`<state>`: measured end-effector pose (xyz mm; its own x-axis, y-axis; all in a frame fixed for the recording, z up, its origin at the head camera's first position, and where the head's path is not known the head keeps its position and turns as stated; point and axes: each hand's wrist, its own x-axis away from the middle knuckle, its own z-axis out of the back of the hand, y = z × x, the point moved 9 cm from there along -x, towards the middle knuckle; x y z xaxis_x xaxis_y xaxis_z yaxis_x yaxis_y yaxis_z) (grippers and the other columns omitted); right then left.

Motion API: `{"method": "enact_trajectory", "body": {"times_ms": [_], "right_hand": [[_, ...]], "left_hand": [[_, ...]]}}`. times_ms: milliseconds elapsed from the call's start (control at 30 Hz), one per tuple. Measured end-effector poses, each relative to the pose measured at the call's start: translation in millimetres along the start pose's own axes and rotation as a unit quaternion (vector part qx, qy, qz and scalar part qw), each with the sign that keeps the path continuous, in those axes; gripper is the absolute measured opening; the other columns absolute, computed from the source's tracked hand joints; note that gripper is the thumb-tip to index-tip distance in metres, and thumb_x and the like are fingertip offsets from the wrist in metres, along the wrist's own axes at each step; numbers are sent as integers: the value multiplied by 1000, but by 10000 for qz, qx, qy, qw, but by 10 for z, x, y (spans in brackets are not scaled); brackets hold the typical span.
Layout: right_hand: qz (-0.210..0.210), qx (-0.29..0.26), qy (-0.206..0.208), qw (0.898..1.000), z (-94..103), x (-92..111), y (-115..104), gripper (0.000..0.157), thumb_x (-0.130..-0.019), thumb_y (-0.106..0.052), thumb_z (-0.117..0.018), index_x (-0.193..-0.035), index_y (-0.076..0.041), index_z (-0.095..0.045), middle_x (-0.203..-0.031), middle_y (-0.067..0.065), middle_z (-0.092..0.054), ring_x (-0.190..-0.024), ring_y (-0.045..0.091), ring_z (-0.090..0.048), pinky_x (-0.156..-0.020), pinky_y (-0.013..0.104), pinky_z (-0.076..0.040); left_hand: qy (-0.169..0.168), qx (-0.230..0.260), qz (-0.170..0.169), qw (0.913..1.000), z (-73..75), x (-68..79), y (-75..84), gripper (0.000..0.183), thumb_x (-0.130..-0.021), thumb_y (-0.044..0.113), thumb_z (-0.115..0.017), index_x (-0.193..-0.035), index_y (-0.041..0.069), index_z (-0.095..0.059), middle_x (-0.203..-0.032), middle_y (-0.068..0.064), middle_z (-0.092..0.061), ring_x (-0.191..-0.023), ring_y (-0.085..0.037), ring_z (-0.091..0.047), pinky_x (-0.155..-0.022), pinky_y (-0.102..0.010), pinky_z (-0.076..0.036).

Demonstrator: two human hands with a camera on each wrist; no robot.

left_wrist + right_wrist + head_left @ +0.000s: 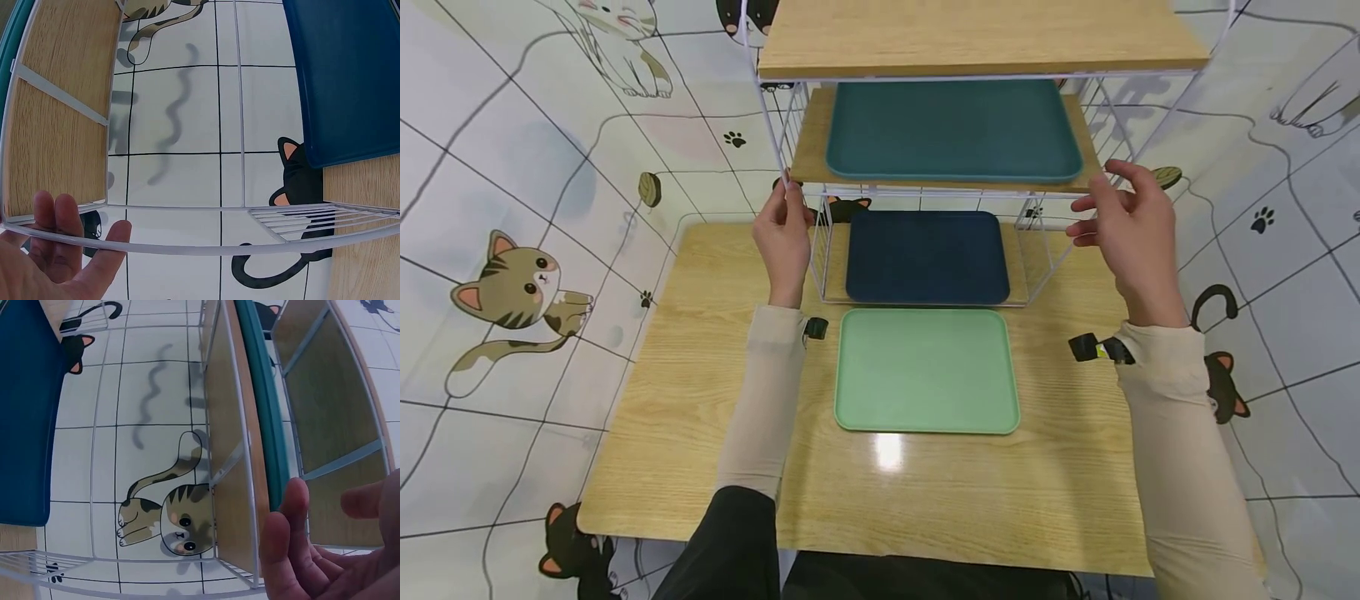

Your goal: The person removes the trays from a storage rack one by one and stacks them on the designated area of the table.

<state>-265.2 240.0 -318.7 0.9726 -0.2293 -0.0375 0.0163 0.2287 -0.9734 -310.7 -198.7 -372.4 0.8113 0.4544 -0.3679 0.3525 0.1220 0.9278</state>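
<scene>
A white wire shelf rack (925, 192) with wooden boards stands on the table. My left hand (784, 237) holds its left front post at the middle shelf's height, fingers around the white wire in the left wrist view. My right hand (1131, 229) is at the rack's right front side, fingers loosely bent and thumb apart, fingertips right by the middle shelf's edge in the right wrist view. A teal tray (955, 129) lies on the middle board. Below it, a navy tray (927, 257) rests on the lowest level. A light green tray (927, 371) lies in front.
The top wooden board (977, 37) overhangs the lower levels. The wooden table (700, 433) extends to both sides and toward the body. Tiled walls (497, 183) with cat drawings stand close at left, back and right.
</scene>
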Motion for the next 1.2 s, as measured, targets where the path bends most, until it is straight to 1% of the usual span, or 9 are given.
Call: {"method": "enact_trajectory", "body": {"times_ms": [100, 233, 367, 567, 767, 833, 967, 1033, 1200], "right_hand": [[-262, 123, -231, 9993, -57, -96, 13, 60, -105, -41, -53, -157, -15, -37, -89, -8, -70, -56, 8, -68, -58, 21, -56], [-539, -59, -464, 9975, -137, -202, 50, 65, -105, -45, -51, -159, -14, -32, -87, -7, -72, -58, 10, -70, -56, 21, -56], [-769, -383, -605, 9945, -202, -273, 72, 67, -105, -45, -51, -161, -14, -30, -84, -5, -74, -61, 11, -71, -56, 22, -56], [-859, -56, -585, 9946, -283, -370, 59, 65, -107, -44, -47, -160, -10, -31, -75, -8, -73, -61, 7, -71, -57, 22, -56], [-739, 60, -386, 9965, -311, -428, 62, 59, -106, -30, -47, -159, -8, -35, -70, -8, -72, -59, 7, -71, -56, 22, -57], [-718, -55, -408, 9966, -315, -425, 66, 56, -105, -24, -45, -158, -7, -36, -70, -7, -73, -59, 8, -72, -55, 22, -57], [-794, -537, -543, 9939, -326, -380, 79, 56, -104, -16, -43, -159, -5, -34, -75, -3, -74, -62, 11, -74, -58, 24, -58], [-838, -824, -604, 9912, -334, -346, 86, 57, -104, -15, -43, -159, -5, -32, -81, -1, -75, -66, 12, -75, -60, 24, -59], [-930, -1797, -666, 9771, -352, -253, 99, 56, -105, -9, -46, -159, -5, -33, -118, 10, -67, -78, 15, -77, -70, 24, -60]], "left_hand": [[-55, 32, -14, 10000, -6, 49, 133, 29, -106, 11, -55, -125, -4, -71, -63, 3, -57, -62, -14, -56, -63, -21, -41], [-117, 102, 11, 9999, -13, 114, 296, 29, -106, 10, -54, -124, -5, -70, -61, 3, -57, -61, -12, -56, -62, -21, -39], [-97, 87, 46, 9999, -12, 127, 304, 29, -106, 12, -54, -122, -5, -72, -61, 5, -57, -62, -11, -56, -66, -21, -42], [-120, 139, 22, 9998, -21, 139, 301, 29, -107, 12, -54, -120, -6, -72, -65, -7, -59, -67, -29, -57, -67, -22, -44], [-85, 126, 13, 9999, -17, 140, 322, 29, -107, 11, -54, -121, -7, -71, -64, 0, -58, -64, -18, -57, -64, -21, -43], [-81, 141, 34, 9999, -15, 144, 326, 29, -107, 11, -54, -120, -7, -71, -64, -1, -58, -65, -21, -57, -65, -21, -43], [-91, 144, 64, 9998, -20, 156, 327, 28, -106, 11, -55, -119, -8, -72, -69, -18, -59, -70, -36, -57, -65, -21, -43], [-88, 133, 32, 9999, -19, 160, 328, 28, -106, 10, -54, -119, -8, -72, -72, -26, -58, -71, -39, -56, -64, -21, -43], [-84, 166, -76, 9998, -19, 152, 341, 28, -107, 11, -54, -117, -9, -72, -74, -34, -55, -70, -39, -55, -64, -21, -43]]}}
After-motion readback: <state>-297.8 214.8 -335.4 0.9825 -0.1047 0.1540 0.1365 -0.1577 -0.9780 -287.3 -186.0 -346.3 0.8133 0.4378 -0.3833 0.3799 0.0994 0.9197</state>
